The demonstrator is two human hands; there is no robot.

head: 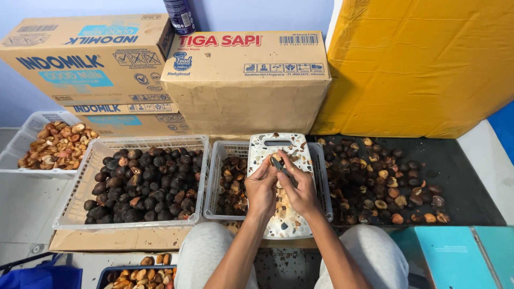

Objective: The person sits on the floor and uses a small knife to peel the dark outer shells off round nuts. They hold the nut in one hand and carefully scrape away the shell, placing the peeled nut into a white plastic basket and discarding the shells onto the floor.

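Note:
My left hand pinches a small pale nut over a speckled white cutting board. Beside it, my right hand grips a small knife whose blade points up toward the nut. The two hands touch each other above the board. The board lies across a white plastic basket that holds brown shell pieces. To the left, another white basket is full of dark round nuts.
A third basket at far left holds tan shell pieces. Loose dark nuts and halves lie on a black mat at right. Cardboard boxes and a yellow sack stand behind. A blue tray sits near my knees.

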